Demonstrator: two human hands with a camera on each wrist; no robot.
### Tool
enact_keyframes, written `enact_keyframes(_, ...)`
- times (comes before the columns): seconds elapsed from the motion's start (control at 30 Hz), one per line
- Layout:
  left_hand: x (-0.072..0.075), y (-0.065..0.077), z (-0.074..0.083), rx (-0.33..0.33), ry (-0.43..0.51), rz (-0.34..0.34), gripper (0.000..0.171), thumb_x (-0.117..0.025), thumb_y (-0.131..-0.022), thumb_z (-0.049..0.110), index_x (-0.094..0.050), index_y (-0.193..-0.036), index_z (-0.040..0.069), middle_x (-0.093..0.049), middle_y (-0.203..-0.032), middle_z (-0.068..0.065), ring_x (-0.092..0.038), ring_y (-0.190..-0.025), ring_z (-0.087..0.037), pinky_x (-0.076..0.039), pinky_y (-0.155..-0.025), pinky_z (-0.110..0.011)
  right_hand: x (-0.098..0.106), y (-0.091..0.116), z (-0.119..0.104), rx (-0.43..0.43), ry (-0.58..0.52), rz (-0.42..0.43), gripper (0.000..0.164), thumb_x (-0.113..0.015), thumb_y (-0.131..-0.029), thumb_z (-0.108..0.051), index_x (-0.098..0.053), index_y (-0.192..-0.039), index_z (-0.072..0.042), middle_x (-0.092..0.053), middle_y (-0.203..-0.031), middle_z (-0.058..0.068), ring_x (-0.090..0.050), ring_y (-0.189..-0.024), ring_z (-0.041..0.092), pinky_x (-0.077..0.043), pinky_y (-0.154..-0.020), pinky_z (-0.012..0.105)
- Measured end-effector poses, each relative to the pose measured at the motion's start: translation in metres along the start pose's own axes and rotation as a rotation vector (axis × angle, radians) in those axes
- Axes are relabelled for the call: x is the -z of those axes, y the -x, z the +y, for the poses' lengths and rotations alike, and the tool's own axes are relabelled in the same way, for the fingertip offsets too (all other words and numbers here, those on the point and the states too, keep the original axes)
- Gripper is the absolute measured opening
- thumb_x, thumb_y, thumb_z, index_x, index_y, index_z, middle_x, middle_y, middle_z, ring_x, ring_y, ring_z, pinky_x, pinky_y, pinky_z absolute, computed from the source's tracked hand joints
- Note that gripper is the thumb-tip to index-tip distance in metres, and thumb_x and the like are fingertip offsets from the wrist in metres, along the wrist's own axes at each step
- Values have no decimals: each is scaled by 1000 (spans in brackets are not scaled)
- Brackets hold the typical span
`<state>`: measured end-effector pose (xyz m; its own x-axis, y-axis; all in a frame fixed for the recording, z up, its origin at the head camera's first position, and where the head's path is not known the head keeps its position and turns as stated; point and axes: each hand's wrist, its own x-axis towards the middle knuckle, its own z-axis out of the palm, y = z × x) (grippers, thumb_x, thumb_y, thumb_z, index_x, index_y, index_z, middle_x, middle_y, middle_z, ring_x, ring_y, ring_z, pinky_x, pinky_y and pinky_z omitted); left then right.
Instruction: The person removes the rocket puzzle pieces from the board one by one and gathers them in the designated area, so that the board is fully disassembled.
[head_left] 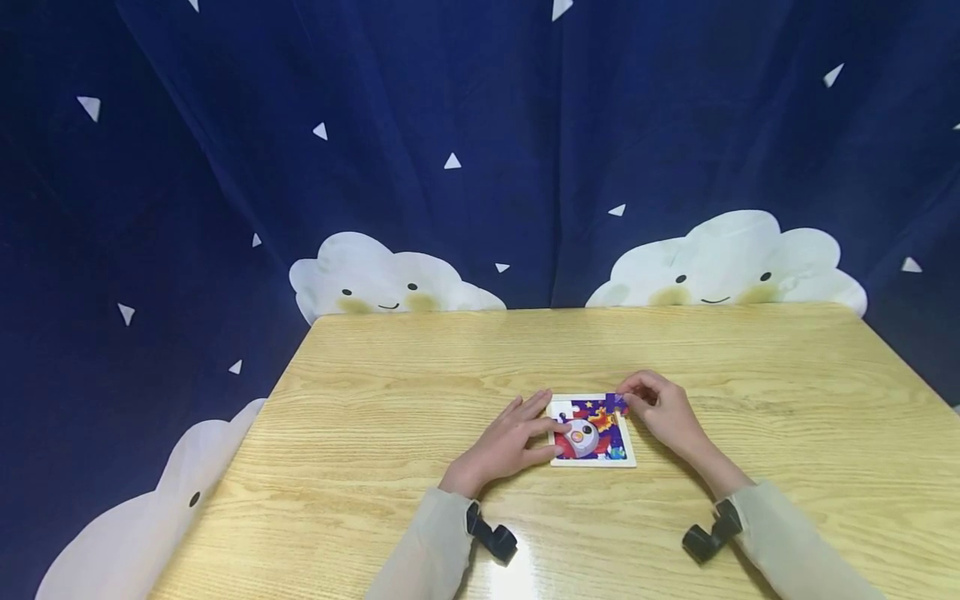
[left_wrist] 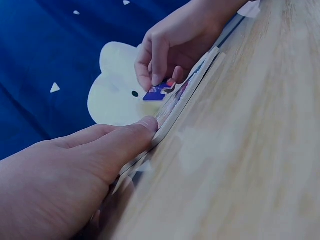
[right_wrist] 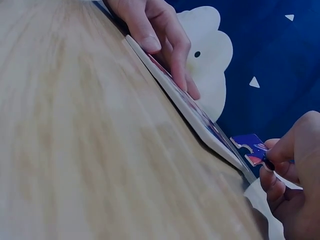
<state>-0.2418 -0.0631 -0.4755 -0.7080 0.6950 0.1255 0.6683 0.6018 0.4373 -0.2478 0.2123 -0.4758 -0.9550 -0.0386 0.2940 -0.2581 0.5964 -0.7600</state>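
A small jigsaw puzzle in a white-rimmed tray (head_left: pixel 632 454) lies on the table, showing a white round-faced figure on a purple space background. Bare white shows at its far left corner. My left hand (head_left: pixel 504 440) rests along the tray's left side, its fairly straight fingers reaching over the picture; in the left wrist view the thumb (left_wrist: pixel 142 127) lies on the near rim. Between thumb and fingers my right hand (head_left: pixel 670 415) pinches a purple puzzle piece (right_wrist: pixel 249 145). It is held over the tray's far right corner, and a rounded notch shows in its edge.
The wood-grain table (head_left: pixel 397 375) stretches out on all sides of the tray. Behind its far edge hangs a dark blue curtain (head_left: pixel 510 167) with white triangles and smiling clouds. Each wrist carries a black camera mount (head_left: pixel 491 535) over a light sleeve (head_left: pixel 427 542).
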Motion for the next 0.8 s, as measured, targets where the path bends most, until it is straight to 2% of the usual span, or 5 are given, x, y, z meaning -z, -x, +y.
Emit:
enact_keyframes(0.4, 0, 0, 0, 10, 3, 0, 37, -57, -97, 43, -63, -131, 30, -27, -162, -8, -21, -153, -19, -16, -127, -43, 17, 3, 12, 1, 34, 14, 11, -64, -88, 2, -69, -94, -5, -68, -95, 13, -54, -73, -4, -47, -66, 15)
enact_keyframes(0.8, 0, 0, 0, 17, 0, -2, 36, -59, -96, 42, -64, -130, 29, -27, -163, -7, -21, -153, -17, -17, -127, -43, 33, 8, 27, 10, 78, 45, 10, -65, -87, 2, -68, -94, -5, -69, -88, 12, -53, -68, -5, -46, -62, 14)
